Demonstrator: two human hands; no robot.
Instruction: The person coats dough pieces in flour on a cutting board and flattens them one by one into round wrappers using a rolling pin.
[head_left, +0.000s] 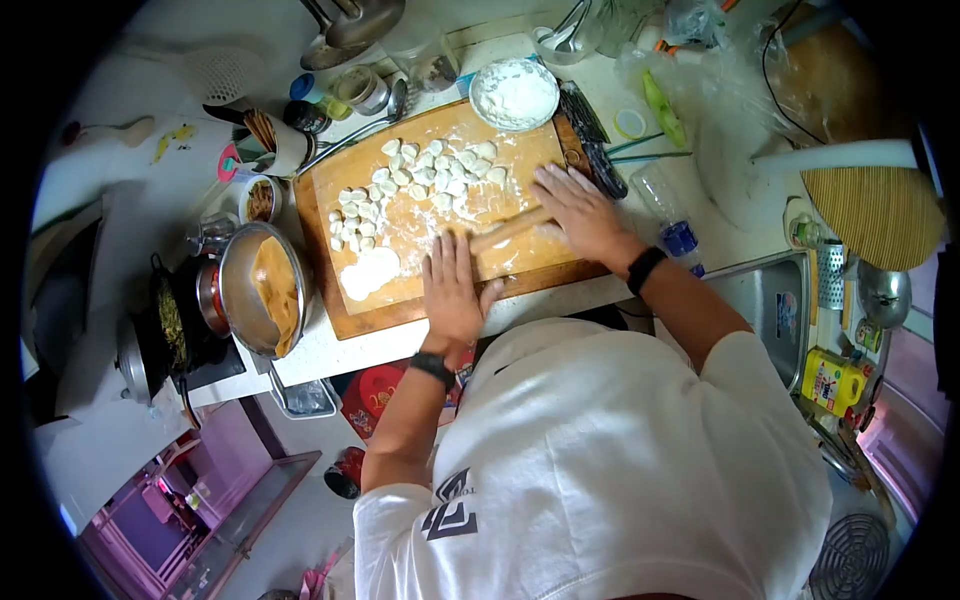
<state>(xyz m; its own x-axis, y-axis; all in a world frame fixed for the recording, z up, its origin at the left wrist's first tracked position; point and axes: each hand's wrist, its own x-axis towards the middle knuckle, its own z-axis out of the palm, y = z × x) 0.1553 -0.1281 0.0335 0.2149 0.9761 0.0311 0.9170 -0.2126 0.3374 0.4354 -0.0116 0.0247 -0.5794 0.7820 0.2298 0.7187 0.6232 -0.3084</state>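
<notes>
A wooden rolling pin (508,229) lies slanted on the floured wooden board (400,296). My left hand (455,290) rests flat over its left end, fingers stretched out. Over the pin's right end lies my right hand (580,212), also with fingers extended. Several small pieces of white dough (455,172) are spread behind the pin, with more at the left. A small overlapping pile of flat dough rounds (369,273) sits near the board's left front corner. Whatever is beneath the hands is hidden.
A bowl of flour (514,95) stands at the board's back edge. Left of the board are a metal basin (263,290) and a small bowl (261,201). To the right are a plastic bottle (680,237) and a sink (775,308).
</notes>
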